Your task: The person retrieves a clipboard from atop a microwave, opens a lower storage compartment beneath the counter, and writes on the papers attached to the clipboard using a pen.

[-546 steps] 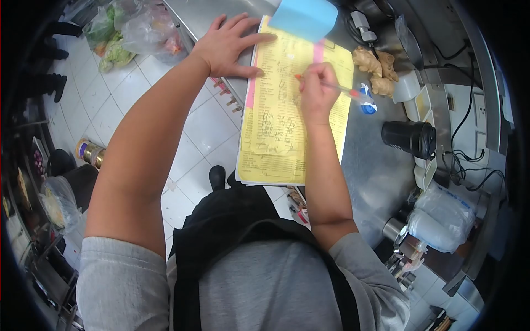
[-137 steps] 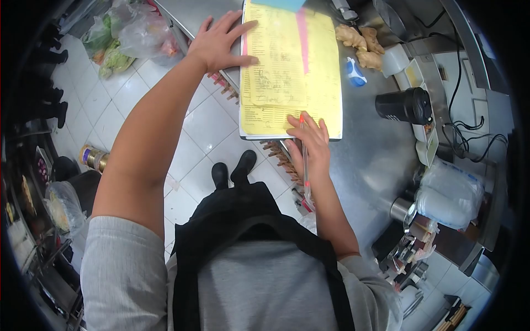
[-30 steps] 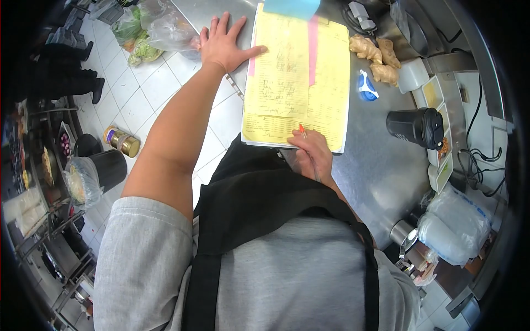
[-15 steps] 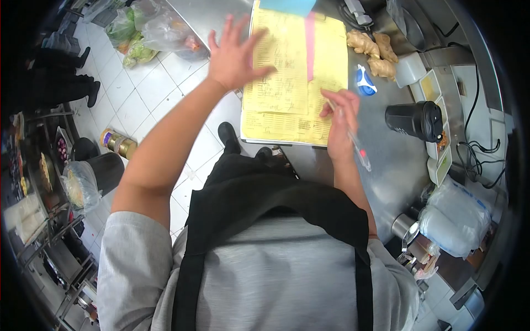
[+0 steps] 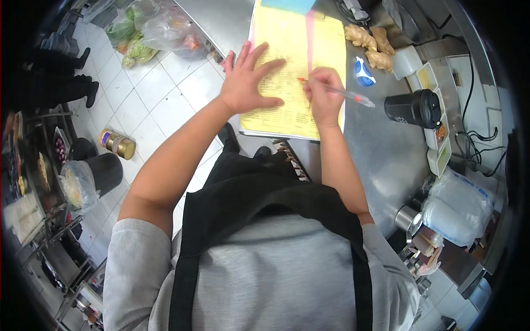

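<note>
A stack of yellow sheets (image 5: 281, 33) with printed and handwritten lines lies on the steel counter, a pink strip (image 5: 309, 41) along its middle and a blue sheet (image 5: 290, 4) at its top. Across the left part of the sheets my left hand (image 5: 245, 83) lies flat, its fingers spread. My right hand (image 5: 327, 98) is closed round a clear pen (image 5: 353, 96) with an orange-red tip, which points left at the paper. Whether the tip touches the sheet I cannot tell. A blue and white correction-tape dispenser (image 5: 364, 73) lies to the right of the sheets.
Pieces of ginger (image 5: 378, 59), a black lidded cup (image 5: 411, 108) and white trays (image 5: 440, 157) stand along the counter (image 5: 381, 138). Bags of vegetables (image 5: 160, 30) and a pack of cans (image 5: 117, 144) are on the tiled floor. Another person's dark legs (image 5: 61, 91) show at far left.
My left hand has come down onto the sheets, fingers still spread. My right hand has moved up and left, turning the pen tip toward the paper. The sheets have shifted slightly.
</note>
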The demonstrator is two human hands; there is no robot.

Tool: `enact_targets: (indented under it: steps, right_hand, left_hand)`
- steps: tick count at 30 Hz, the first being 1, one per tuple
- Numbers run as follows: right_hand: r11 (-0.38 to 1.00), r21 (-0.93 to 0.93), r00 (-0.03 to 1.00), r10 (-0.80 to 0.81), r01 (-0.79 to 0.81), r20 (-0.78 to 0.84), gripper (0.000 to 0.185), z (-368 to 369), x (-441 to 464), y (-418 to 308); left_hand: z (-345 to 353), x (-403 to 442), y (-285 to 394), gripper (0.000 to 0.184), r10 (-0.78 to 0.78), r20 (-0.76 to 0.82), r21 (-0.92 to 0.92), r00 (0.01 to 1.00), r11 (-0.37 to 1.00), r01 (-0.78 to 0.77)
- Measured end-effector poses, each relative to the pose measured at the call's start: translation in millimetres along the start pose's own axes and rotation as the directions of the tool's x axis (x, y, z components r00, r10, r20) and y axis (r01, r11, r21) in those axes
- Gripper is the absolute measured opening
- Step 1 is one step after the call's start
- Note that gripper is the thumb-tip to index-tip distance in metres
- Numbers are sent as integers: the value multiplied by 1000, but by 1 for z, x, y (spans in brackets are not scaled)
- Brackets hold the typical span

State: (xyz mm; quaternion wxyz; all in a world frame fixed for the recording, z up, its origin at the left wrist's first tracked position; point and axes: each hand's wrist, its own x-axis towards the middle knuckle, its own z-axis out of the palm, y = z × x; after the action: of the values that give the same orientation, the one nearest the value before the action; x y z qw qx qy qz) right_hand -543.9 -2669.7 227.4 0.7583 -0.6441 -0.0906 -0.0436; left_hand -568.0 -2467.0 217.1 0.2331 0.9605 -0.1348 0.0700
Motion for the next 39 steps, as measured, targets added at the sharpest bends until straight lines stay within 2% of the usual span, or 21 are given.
enact_targets:
  steps: [3,10,15,18,21,24,27,30,33,39]
  right_hand:
    - [996,67,998,63,-61,-22,8,-14,8,1]
    - [987,-119,994,-105,104,-3,10,-12,1,11]
    - [997,8,996,-74,74,-43,11,-11,0,5]
    - [996,71,996,-50,55,-72,11,-11,1,1]
    - [990,133,995,-24,37,-98,10,-14,2,-1]
    - [994,75,996,-76,80,-56,10,-13,0,6]
    - [996,-31,996,-88,87,-9,9,-13,-1,6]
    - [993,-58,995,-100,99,-15,9,-8,-3,3]
    - [993,-76,996,-87,86,-7,8,-7,-7,3]
    - [991,-81,985,-90,102,146,6,16,-10,3]
  left_hand:
    - [9,-6,16,85,-62,-25,-46,998,997,61]
    - [4,-6,15,81,-58,9,-58,998,997,58]
    - [8,-6,13,72,-71,-9,-90,997,994,70]
    - [-13,7,44,69,-214,117,91,970,975,204]
    - [-9,13,52,71,8,-37,54,999,999,-6]
    - [-5,12,44,73,-17,57,84,998,996,13]
    - [-5,5,33,74,11,85,-51,996,999,-7]
    - [4,1,9,76,16,-17,-187,1000,982,-19]
    - [3,-4,8,77,11,-58,-106,998,994,-17]
    - [7,-3,5,92,-17,-59,-155,998,988,7]
